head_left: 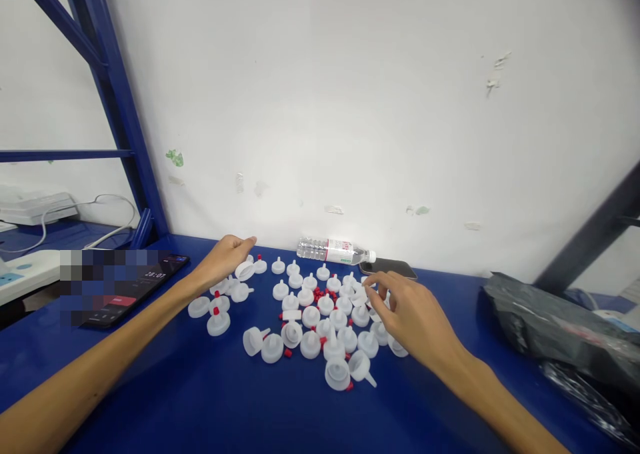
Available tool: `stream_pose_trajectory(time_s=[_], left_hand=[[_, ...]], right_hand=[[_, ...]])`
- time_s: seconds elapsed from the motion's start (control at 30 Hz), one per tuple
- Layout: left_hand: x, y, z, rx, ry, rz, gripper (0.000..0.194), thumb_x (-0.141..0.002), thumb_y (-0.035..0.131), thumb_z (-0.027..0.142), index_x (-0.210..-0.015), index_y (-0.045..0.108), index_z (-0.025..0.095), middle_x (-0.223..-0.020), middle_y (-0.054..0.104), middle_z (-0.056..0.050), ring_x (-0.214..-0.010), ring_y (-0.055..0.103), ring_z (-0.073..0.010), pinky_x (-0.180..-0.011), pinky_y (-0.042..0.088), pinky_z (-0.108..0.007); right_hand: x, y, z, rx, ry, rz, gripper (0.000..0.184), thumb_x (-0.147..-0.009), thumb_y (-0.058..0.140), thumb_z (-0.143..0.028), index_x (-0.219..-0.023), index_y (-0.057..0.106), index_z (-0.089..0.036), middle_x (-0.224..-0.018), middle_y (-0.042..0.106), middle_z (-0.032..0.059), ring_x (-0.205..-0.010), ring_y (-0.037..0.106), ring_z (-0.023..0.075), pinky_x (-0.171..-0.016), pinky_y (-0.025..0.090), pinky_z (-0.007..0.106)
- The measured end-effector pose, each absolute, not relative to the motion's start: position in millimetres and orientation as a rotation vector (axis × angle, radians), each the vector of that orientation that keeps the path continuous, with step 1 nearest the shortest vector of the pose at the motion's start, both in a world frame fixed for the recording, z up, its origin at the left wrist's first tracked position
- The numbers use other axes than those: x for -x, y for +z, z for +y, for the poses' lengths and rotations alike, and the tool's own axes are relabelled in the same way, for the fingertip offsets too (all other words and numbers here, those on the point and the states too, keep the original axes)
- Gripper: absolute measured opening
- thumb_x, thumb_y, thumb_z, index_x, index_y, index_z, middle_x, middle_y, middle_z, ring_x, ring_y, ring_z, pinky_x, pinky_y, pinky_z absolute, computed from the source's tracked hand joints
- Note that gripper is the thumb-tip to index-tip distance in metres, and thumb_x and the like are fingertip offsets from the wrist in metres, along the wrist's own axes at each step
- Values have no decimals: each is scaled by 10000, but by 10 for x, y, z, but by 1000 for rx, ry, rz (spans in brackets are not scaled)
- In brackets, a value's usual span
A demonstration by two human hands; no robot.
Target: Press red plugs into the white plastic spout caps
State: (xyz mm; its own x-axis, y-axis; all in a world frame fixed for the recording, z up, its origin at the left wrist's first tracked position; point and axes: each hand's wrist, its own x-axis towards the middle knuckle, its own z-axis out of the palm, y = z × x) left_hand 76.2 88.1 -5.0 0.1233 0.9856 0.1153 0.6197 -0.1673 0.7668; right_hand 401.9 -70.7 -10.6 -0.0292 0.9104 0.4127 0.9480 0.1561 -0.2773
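Many white caps [310,346], probably mid-sort; can't tell if left hand [227,255] or right hand [414,314] pinches any; next likely needs fingertip care.

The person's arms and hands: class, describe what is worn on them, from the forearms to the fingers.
The left hand and right hand are ungloved. No sleeve, watch or bracelet shows on the left forearm or right forearm.
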Motion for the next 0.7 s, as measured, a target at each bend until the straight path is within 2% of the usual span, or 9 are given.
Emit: stream_pose_trajectory(time_s=[0.23,0.4,0.7], left_hand=[[-906,-16,740,-1863,881,1489,602,-1008,479,555,-537,284,235,-474,210,102,-435,208,-79,-472,200,-252],[-975,-13,701,-1907,890,1457,568,-950,382,592,-515,252,250,-457,223,65,-451,217,-94,-496,204,-287],[-1089,-19,578,-2134,813,1482,525,-867,426,607,-578,186,241,-556,185,45,-534,169,-106,-539,158,-314]], right_hand=[[-4012,-112,-709,1778,-79,-1946,241,-1018,495,-326,-1079,716,-251,-878,713,29,-725,664,218,-644,442,330],[-4014,-114,-717,1783,-83,-1945,237,-1020,496,-332,-1076,713,-256,-877,720,28,-734,668,223,-647,434,328],[-4013,-117,-709,1789,-51,-1955,246,-1019,494,-329,-1095,715,-253,-910,732,28,-705,665,211,-652,445,335]])
